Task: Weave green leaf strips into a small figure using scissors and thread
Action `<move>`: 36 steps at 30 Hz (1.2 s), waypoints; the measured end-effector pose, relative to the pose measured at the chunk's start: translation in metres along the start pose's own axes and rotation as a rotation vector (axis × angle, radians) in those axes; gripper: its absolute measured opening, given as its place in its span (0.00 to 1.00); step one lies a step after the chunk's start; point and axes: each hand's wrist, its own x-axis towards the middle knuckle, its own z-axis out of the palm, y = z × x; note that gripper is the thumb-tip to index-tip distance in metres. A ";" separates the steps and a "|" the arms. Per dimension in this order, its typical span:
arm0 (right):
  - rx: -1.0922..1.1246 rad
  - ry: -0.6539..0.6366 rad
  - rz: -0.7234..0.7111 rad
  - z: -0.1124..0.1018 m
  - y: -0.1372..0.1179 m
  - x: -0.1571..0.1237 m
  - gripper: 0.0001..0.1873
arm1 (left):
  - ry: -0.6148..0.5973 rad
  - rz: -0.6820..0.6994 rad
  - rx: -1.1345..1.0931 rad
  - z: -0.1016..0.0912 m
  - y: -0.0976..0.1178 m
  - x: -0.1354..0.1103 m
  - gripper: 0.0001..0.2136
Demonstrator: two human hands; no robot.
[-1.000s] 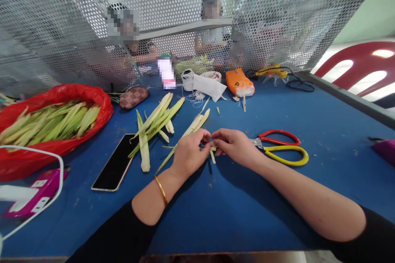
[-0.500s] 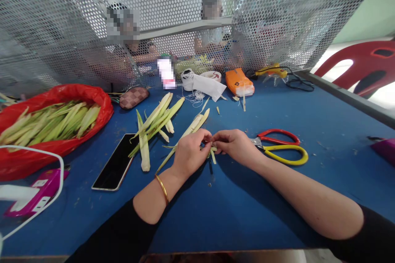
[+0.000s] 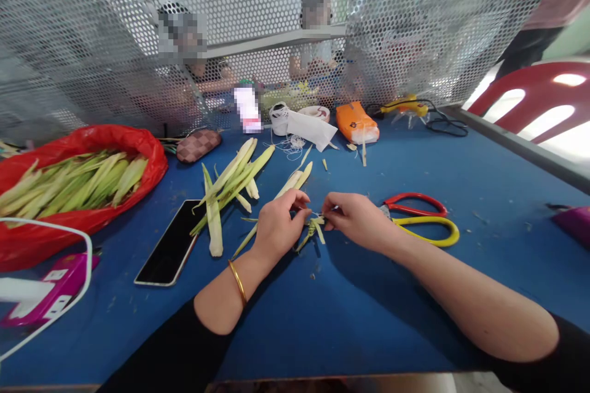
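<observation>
My left hand (image 3: 282,221) and my right hand (image 3: 350,218) face each other a short way apart over the blue table. Both are closed in a pinch, with what looks like a thin white thread (image 3: 316,214) stretched between the fingertips. Right below it is a small braided piece of corn husk (image 3: 312,229) with loose strip ends. Pale husk strips (image 3: 291,184) lie just behind my left hand. Close to my right hand rest scissors (image 3: 424,230) with one red and one yellow handle, their blades partly hidden by it.
More husks (image 3: 230,181) and a phone (image 3: 168,245) lie to the left, beside a red bag (image 3: 157,159) of husks. A tissue pack (image 3: 354,123), white thread (image 3: 295,144) and a yellow tool (image 3: 405,106) line the back. A perforated screen (image 3: 258,6) stands behind, people beyond it.
My hands have drawn slightly apart, so the braided husk piece and the thread now show between them. At the far right, a person has come into view behind the red chair.
</observation>
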 end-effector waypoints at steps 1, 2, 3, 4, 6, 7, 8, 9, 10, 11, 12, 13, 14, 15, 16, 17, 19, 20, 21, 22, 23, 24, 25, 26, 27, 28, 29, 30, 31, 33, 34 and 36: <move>-0.058 0.003 -0.035 -0.004 -0.002 -0.001 0.10 | -0.004 -0.022 0.013 0.000 0.000 0.000 0.06; -0.103 0.004 -0.073 -0.007 -0.003 -0.002 0.11 | -0.011 -0.042 0.025 -0.001 0.000 0.001 0.07; -0.131 -0.003 -0.109 -0.011 -0.004 -0.003 0.11 | -0.023 -0.060 0.035 -0.001 0.000 0.001 0.07; -0.146 -0.014 -0.138 -0.013 -0.005 -0.004 0.11 | -0.038 -0.071 0.044 -0.001 0.000 0.001 0.08; -0.155 -0.031 -0.159 -0.017 -0.006 -0.004 0.12 | -0.066 -0.079 0.059 -0.001 0.000 0.001 0.08; -0.150 -0.033 -0.152 -0.017 -0.006 -0.004 0.12 | -0.074 -0.078 0.066 -0.001 0.000 0.000 0.09; -0.131 -0.028 -0.139 -0.016 -0.006 -0.004 0.12 | -0.077 -0.077 0.073 -0.001 0.000 0.000 0.09; -0.089 -0.019 -0.119 -0.014 -0.005 -0.003 0.12 | -0.076 -0.077 0.075 0.000 0.000 0.000 0.09; -0.020 -0.005 -0.096 -0.011 -0.004 -0.002 0.11 | -0.073 -0.080 0.070 0.000 0.000 0.000 0.09; 0.067 0.008 -0.071 -0.007 -0.003 0.000 0.09 | -0.071 -0.086 0.057 0.001 0.000 0.000 0.09; 0.164 0.018 -0.046 -0.003 -0.002 0.001 0.07 | -0.068 -0.093 0.037 0.001 0.000 -0.001 0.09; 0.262 0.023 -0.020 0.001 0.000 0.002 0.06 | -0.065 -0.101 0.005 0.002 0.001 -0.001 0.09; 0.350 0.021 0.006 0.004 0.001 0.003 0.04 | -0.060 -0.110 -0.038 0.002 0.001 -0.002 0.09; 0.422 0.012 0.036 0.008 0.001 0.004 0.03 | -0.047 -0.120 -0.090 0.003 0.002 -0.002 0.08; 0.480 -0.007 0.068 0.010 0.001 0.004 0.02 | -0.026 -0.128 -0.139 0.003 0.002 -0.003 0.07; 0.526 -0.034 0.100 0.012 0.001 0.004 0.02 | 0.000 -0.132 -0.179 0.003 0.003 -0.003 0.06; 0.591 -0.092 0.144 0.014 -0.003 0.003 0.02 | 0.052 -0.130 -0.214 0.004 0.004 -0.004 0.05; 0.612 -0.114 0.157 0.014 -0.005 0.002 0.03 | 0.070 -0.126 -0.215 0.004 0.004 -0.004 0.05; 0.629 -0.131 0.164 0.014 -0.007 0.001 0.04 | 0.079 -0.125 -0.218 0.004 0.004 -0.004 0.05; 0.649 -0.138 0.164 0.014 -0.008 0.000 0.05 | 0.078 -0.129 -0.229 0.004 0.003 -0.004 0.05; 0.672 -0.133 0.158 0.014 -0.010 0.000 0.05 | 0.075 -0.138 -0.250 0.004 0.003 -0.004 0.04; 0.697 -0.119 0.147 0.013 -0.011 -0.001 0.06 | 0.077 -0.153 -0.278 0.004 0.003 -0.003 0.04; 0.726 -0.098 0.133 0.012 -0.012 -0.001 0.06 | 0.091 -0.172 -0.307 0.004 0.003 -0.003 0.05; 0.758 -0.066 0.118 0.010 -0.012 -0.001 0.07 | 0.117 -0.195 -0.334 0.003 0.003 -0.003 0.06; 0.792 -0.025 0.109 0.009 -0.013 -0.001 0.08 | 0.150 -0.226 -0.362 0.002 0.004 -0.003 0.09; 0.827 0.022 0.106 0.008 -0.013 0.000 0.09 | 0.178 -0.271 -0.395 0.002 0.005 -0.003 0.12; 0.860 0.068 0.108 0.007 -0.014 0.000 0.10 | 0.187 -0.334 -0.445 0.001 0.007 -0.003 0.14; 0.891 0.111 0.109 0.006 -0.015 0.000 0.11 | 0.160 -0.411 -0.517 0.000 0.009 -0.004 0.17; 0.916 0.144 0.106 0.006 -0.016 0.000 0.12 | 0.093 -0.492 -0.611 -0.001 0.011 -0.005 0.19; 0.947 0.155 0.083 0.008 -0.018 -0.001 0.13 | -0.116 -0.605 -0.837 -0.002 0.016 -0.008 0.22; 0.955 0.137 0.066 0.010 -0.019 -0.002 0.12 | -0.208 -0.612 -0.934 -0.002 0.018 -0.009 0.22; 0.969 0.096 0.050 0.013 -0.020 -0.004 0.12 | -0.294 -0.577 -1.066 -0.003 0.021 -0.011 0.20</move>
